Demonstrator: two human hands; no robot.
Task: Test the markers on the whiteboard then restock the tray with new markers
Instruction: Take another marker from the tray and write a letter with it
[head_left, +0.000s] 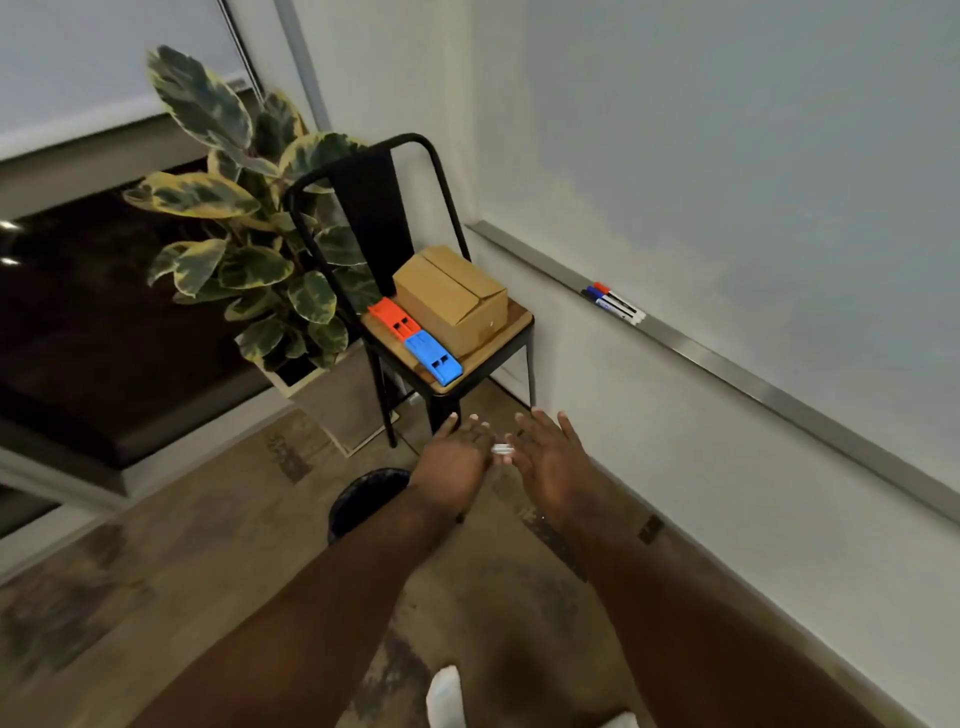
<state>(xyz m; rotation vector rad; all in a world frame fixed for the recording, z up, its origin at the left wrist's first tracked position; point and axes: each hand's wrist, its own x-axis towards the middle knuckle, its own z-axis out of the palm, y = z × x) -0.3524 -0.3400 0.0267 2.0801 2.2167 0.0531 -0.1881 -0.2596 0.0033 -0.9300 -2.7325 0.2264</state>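
On the tray (727, 375), three markers (615, 304); right hand (551, 464) fingers released, left hand (457, 458) unclear

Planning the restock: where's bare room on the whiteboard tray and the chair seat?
Tray: long bare run right of the three markers, shorter one between them and its left end. Chair seat: crowded by box, red case and blue case; only thin edge strips.

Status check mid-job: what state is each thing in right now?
Cardboard box: closed, on the chair.
Three markers: caps look on, lying in the whiteboard tray.
Left hand: fingers extended.
Right hand: fingers extended.
Small white item: between the hands; holder unclear.
Bin: open-topped, contents not visible.
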